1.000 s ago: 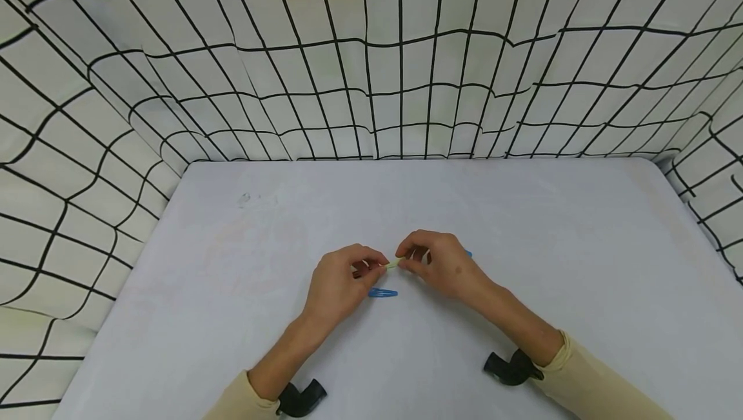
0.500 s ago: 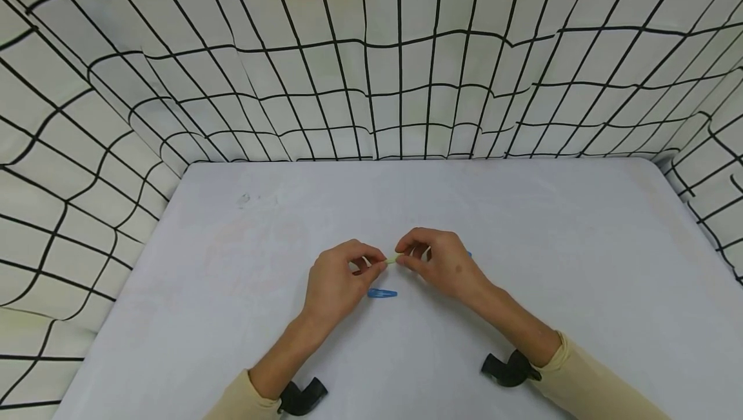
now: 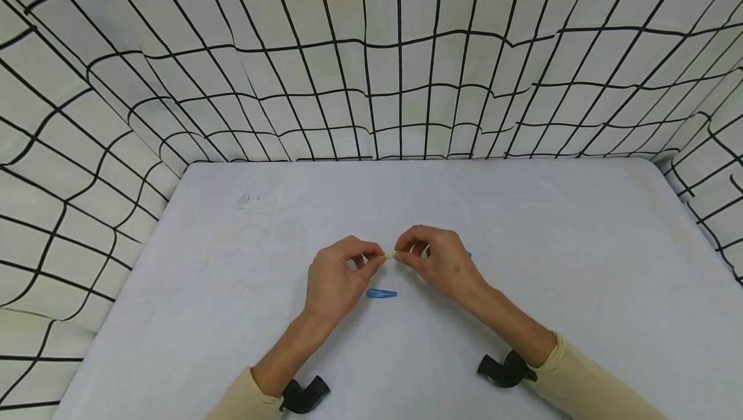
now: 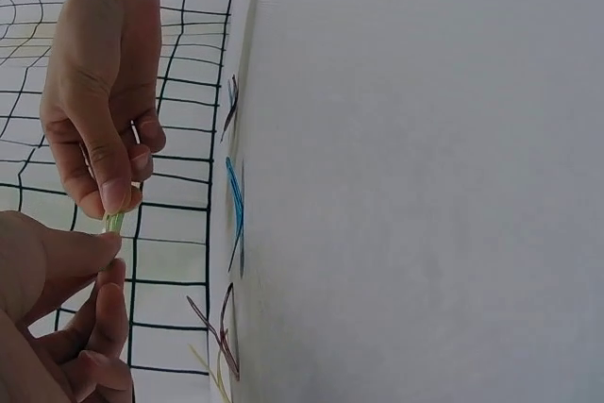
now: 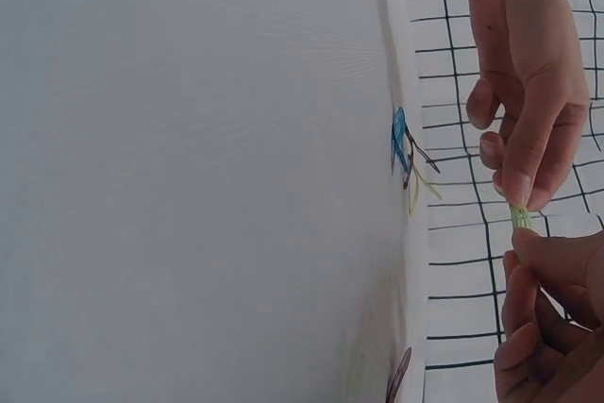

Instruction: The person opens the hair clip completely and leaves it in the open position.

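Both hands meet over the white table with a small light green snap hair clip point(image 3: 390, 255) between them. My left hand point(image 3: 338, 277) pinches one end between thumb and index finger. The other end is pinched by my right hand point(image 3: 439, 260) in the same way. Only a short green stretch shows between the fingertips, also in the left wrist view, where the clip point(image 4: 114, 223) stands well off the tabletop. Fingers cover the rest of it. A blue snap hair clip point(image 3: 382, 293) lies on the table just in front of the hands.
Part of another blue item point(image 3: 469, 254) peeks out behind the right hand. In the left wrist view, a brown clip point(image 4: 225, 337) and a yellow clip point(image 4: 209, 370) lie on the table with their parts spread. Black-lined white netting surrounds the table point(image 3: 551, 213) at back and sides.
Both hands have risen slightly in the head view with the green hair clip. The clip now looks more level between the fingertips. The blue clip on the table stays put.
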`<state>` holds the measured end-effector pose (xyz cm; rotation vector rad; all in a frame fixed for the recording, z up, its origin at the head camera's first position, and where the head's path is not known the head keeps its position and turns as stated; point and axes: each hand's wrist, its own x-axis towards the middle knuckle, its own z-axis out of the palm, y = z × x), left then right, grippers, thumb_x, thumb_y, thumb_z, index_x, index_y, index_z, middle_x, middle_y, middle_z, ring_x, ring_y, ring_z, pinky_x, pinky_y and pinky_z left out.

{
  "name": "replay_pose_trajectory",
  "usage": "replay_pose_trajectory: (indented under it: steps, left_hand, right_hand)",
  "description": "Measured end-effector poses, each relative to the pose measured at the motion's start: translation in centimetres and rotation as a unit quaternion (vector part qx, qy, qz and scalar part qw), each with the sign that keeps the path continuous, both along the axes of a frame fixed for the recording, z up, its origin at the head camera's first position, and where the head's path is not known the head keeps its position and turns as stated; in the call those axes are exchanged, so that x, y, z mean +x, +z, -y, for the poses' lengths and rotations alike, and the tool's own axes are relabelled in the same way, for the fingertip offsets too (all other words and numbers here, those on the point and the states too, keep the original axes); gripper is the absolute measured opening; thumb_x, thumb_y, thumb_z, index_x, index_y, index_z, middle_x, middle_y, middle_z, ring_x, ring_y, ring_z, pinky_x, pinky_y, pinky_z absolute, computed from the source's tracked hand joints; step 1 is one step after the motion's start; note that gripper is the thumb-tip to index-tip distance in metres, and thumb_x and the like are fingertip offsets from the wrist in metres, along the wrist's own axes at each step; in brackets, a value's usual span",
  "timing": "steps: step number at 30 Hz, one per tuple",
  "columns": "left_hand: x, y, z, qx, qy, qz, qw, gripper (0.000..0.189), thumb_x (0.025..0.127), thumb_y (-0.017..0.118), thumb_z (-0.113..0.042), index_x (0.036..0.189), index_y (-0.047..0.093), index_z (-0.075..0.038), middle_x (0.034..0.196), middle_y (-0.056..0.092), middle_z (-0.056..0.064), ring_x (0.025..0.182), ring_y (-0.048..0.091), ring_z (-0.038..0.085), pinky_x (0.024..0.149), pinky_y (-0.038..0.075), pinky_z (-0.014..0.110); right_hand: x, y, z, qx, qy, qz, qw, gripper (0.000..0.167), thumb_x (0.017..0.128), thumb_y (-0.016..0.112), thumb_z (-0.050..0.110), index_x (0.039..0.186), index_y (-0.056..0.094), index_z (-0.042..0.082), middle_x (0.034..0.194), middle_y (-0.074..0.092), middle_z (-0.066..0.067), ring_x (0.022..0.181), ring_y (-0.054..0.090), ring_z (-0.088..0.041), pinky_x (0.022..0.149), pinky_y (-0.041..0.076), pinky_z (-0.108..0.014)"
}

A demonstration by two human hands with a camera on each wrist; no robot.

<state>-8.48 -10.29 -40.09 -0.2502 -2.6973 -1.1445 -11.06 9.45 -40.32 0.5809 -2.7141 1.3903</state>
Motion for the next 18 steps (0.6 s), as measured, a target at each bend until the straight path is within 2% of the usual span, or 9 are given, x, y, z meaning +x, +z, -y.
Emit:
replay_pose_trajectory:
  steps: [8,18]
  left_hand:
    - [-0.11,0.17,-0.08,0.01,0.009,-0.001,0.9999,0.008,0.084,0.087,-0.013,0.088,0.084,-0.02,0.075,0.069,-0.008,0.065,0.055,0.008,0.05,0.039,0.02]
    - [-0.12,0.17,-0.13,0.006,0.014,-0.027,0.9995,0.008,0.084,0.087,-0.011,0.088,0.085,-0.018,0.075,0.07,-0.007,0.063,0.054,0.007,0.05,0.038,0.02]
  right_hand:
    - [0.14,0.06,0.24,-0.007,-0.01,-0.011,0.9999,0.012,0.086,0.085,0.01,0.093,0.076,0.014,0.087,0.077,0.004,0.076,0.061,-0.009,0.069,0.051,-0.021]
    - [0.2,0.09,0.48,-0.005,-0.019,-0.023,0.9996,0.013,0.086,0.085,0.009,0.094,0.076,0.013,0.088,0.077,0.003,0.075,0.059,-0.01,0.067,0.049,-0.02]
